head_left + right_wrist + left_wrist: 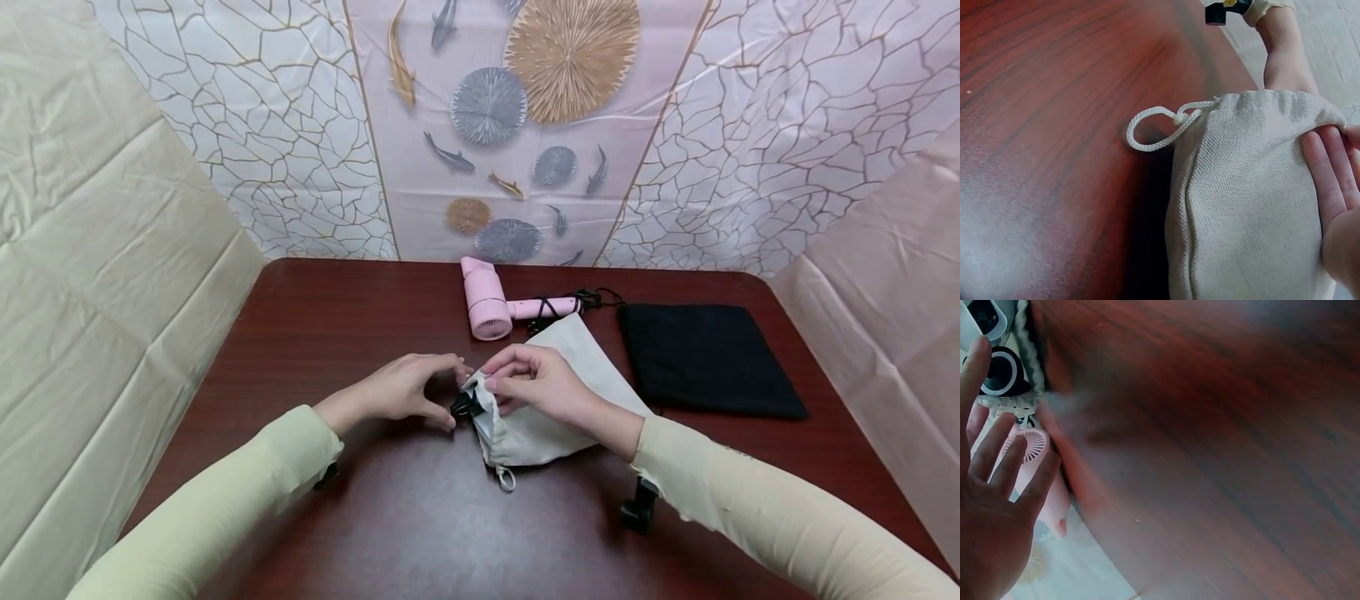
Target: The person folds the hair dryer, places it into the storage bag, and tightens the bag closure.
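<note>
A beige drawstring bag [592,358] lies on the table, its mouth toward the left and its white cord loop [1147,148] hanging out at the near corner. My right hand [547,387] pinches the upper rim of the mouth between thumb and fingers. In the mouth shows a black part [467,406]; the left wrist view gives it a rounded form with a pale ring. Its kind cannot be told, and the bag hides the rest. My left hand [408,387] is beside the mouth, fingers extended, holding nothing.
Behind the bag lies a pink hair dryer [486,296] with its black cord [592,298] bunched by the handle. A flat black cloth piece [708,358] rests at the right. The dark red wooden table [337,308] meets patterned hangings at the back.
</note>
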Demonstrator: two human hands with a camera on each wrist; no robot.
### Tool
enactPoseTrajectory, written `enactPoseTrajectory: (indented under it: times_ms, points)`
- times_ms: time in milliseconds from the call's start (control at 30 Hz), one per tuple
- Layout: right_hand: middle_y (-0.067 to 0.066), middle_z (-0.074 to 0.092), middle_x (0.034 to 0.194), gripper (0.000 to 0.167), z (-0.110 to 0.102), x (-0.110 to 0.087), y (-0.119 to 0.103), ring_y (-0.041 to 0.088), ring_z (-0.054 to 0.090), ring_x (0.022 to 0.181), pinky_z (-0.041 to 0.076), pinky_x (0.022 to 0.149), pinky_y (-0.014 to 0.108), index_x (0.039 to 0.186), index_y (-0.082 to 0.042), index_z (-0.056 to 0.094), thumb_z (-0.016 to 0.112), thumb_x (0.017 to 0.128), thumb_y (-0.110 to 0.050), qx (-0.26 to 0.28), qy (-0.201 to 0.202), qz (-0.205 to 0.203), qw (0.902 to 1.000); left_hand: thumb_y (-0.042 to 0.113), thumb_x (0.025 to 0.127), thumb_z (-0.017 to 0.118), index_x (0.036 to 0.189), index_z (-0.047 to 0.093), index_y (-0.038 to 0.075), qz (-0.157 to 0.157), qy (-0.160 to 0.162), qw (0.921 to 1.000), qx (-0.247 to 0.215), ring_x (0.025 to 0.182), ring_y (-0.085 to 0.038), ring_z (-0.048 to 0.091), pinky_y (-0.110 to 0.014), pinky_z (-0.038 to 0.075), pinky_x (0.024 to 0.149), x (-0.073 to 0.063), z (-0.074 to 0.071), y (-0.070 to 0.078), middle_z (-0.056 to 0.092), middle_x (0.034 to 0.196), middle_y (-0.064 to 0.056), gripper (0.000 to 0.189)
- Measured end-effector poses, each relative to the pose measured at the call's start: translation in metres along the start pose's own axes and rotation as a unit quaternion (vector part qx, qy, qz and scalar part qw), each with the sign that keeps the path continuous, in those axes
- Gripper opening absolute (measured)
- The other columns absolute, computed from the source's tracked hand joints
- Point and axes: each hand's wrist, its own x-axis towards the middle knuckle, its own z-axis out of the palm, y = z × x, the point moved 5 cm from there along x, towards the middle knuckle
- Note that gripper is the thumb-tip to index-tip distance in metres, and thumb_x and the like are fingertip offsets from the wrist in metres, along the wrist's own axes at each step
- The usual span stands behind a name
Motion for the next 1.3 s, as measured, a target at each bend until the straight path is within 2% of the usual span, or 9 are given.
enactPoseTrajectory:
  times_ms: [100, 200, 333, 433, 667, 833, 967, 1200, 1300]
  points:
    - [0.008, 0.079, 0.097, 0.025, -0.003, 0.0, -0.001, 0.013, 0.075, 0.082, 0.067, 0.073, 0.044, 0.121, 0.012, 0.066, 0.07, 0.098, 0.003, -0.001, 0.004, -0.003, 1.0, 0.029, 0.078, 0.098, 0.116, 0.063, 0.018, 0.002, 0.003, 0.9999, -0.012, 0.112, -0.02, 0.071, -0.042, 0.056, 0.097, 0.005, 0.001, 0.0, 0.075, 0.121, 0.001, 0.053]
    - [0.008, 0.078, 0.097, 0.025, -0.006, -0.001, -0.001, 0.014, 0.075, 0.082, 0.067, 0.074, 0.044, 0.121, 0.013, 0.066, 0.07, 0.098, 0.003, 0.003, 0.008, 0.0, 1.0, 0.027, 0.078, 0.097, 0.119, 0.062, 0.018, 0.003, 0.011, 0.9996, -0.027, 0.106, -0.02, 0.073, -0.043, 0.057, 0.095, 0.008, 0.003, -0.001, 0.076, 0.112, 0.002, 0.055]
    - [0.008, 0.078, 0.097, 0.026, -0.008, -0.002, 0.0, 0.014, 0.075, 0.083, 0.067, 0.074, 0.043, 0.122, 0.014, 0.065, 0.07, 0.098, 0.004, 0.009, 0.013, 0.004, 0.9999, 0.025, 0.08, 0.096, 0.129, 0.065, 0.018, 0.013, 0.019, 0.9992, -0.033, 0.109, -0.015, 0.074, -0.045, 0.057, 0.1, 0.014, 0.005, -0.003, 0.078, 0.112, 0.005, 0.059]
    - [0.008, 0.079, 0.098, 0.026, -0.009, -0.003, 0.0, 0.014, 0.075, 0.083, 0.067, 0.074, 0.043, 0.122, 0.014, 0.065, 0.07, 0.098, 0.004, 0.012, 0.016, 0.006, 0.9998, 0.028, 0.082, 0.094, 0.131, 0.069, 0.019, 0.023, 0.019, 0.9995, -0.01, 0.109, -0.015, 0.071, -0.043, 0.056, 0.099, 0.017, 0.007, -0.004, 0.076, 0.114, 0.006, 0.056]
    - [0.006, 0.078, 0.096, 0.027, -0.011, -0.004, 0.001, 0.013, 0.074, 0.083, 0.067, 0.074, 0.042, 0.122, 0.014, 0.065, 0.07, 0.098, 0.003, 0.011, 0.017, 0.004, 0.9998, 0.03, 0.081, 0.095, 0.12, 0.075, 0.016, 0.032, 0.019, 0.9992, 0.016, 0.136, -0.024, 0.062, -0.043, 0.048, 0.115, 0.022, 0.009, -0.003, 0.071, 0.137, -0.003, 0.046]
    - [0.006, 0.078, 0.096, 0.026, -0.012, -0.005, 0.004, 0.013, 0.074, 0.084, 0.067, 0.075, 0.044, 0.122, 0.013, 0.066, 0.07, 0.099, 0.003, 0.002, 0.012, 0.005, 0.9999, 0.032, 0.082, 0.093, 0.108, 0.073, 0.019, 0.025, 0.017, 0.9994, 0.018, 0.139, -0.022, 0.061, -0.04, 0.052, 0.11, 0.026, 0.015, -0.004, 0.072, 0.138, -0.001, 0.035]
    - [0.007, 0.078, 0.096, 0.025, -0.014, -0.007, 0.004, 0.013, 0.074, 0.084, 0.067, 0.075, 0.045, 0.122, 0.012, 0.066, 0.07, 0.099, 0.003, -0.004, 0.012, 0.004, 0.9999, 0.033, 0.085, 0.092, 0.105, 0.072, 0.02, 0.024, 0.024, 0.9992, 0.021, 0.134, -0.021, 0.065, -0.038, 0.055, 0.106, 0.03, 0.019, -0.002, 0.075, 0.131, 0.0, 0.031]
    - [0.01, 0.078, 0.099, 0.027, -0.02, -0.01, 0.002, 0.013, 0.074, 0.084, 0.067, 0.075, 0.045, 0.122, 0.014, 0.065, 0.071, 0.099, 0.002, -0.004, 0.02, 0.0, 0.9998, 0.034, 0.082, 0.094, 0.11, 0.071, 0.021, 0.014, 0.026, 0.9991, 0.029, 0.097, -0.019, 0.071, -0.036, 0.057, 0.088, 0.027, 0.01, 0.004, 0.074, 0.106, 0.008, 0.039]
    - [0.011, 0.078, 0.099, 0.027, -0.024, -0.011, 0.002, 0.014, 0.075, 0.083, 0.067, 0.074, 0.044, 0.122, 0.015, 0.064, 0.071, 0.099, 0.002, -0.005, 0.025, -0.002, 0.9997, 0.032, 0.087, 0.09, 0.121, 0.073, 0.02, 0.032, 0.031, 0.9982, 0.039, 0.104, -0.018, 0.072, -0.037, 0.057, 0.095, 0.028, 0.002, 0.009, 0.075, 0.111, 0.008, 0.039]
